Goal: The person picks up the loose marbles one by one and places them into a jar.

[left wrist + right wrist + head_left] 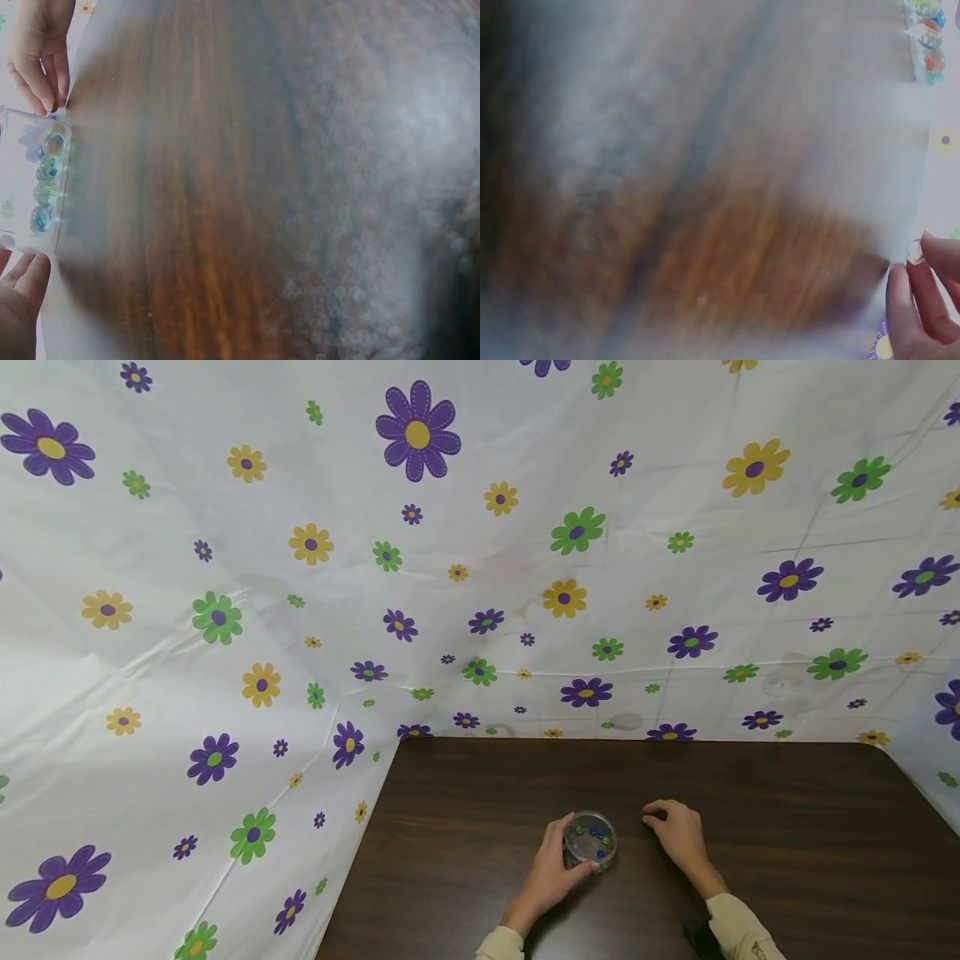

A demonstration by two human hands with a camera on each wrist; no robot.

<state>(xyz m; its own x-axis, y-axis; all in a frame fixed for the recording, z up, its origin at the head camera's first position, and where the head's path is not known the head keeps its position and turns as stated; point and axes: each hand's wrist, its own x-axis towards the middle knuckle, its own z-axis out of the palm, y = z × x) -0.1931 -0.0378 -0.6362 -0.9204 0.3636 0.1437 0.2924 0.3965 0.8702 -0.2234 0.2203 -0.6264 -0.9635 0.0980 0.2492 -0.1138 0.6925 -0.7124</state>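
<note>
A clear round container (pixel 583 845) stands on the dark table with several coloured glass marbles (pixel 46 166) lying along its bottom. My left hand (pixel 551 875) grips it from the left, the thumb at the near side and the fingers round the far side. To the right of the container, my right hand (pixel 678 833) is just over the table. In the right wrist view, its thumb and fingertips pinch a clear glass marble (pixel 916 252). The left wrist view has the left hand's fingertips at the container's wall.
The brown wood-grain table (pixel 480 785) runs back to a white sheet (pixel 495 535) printed with purple, yellow and green flowers. This sheet also hangs down along the left side. A black device (pixel 701 937) sits at the right wrist by the sleeve.
</note>
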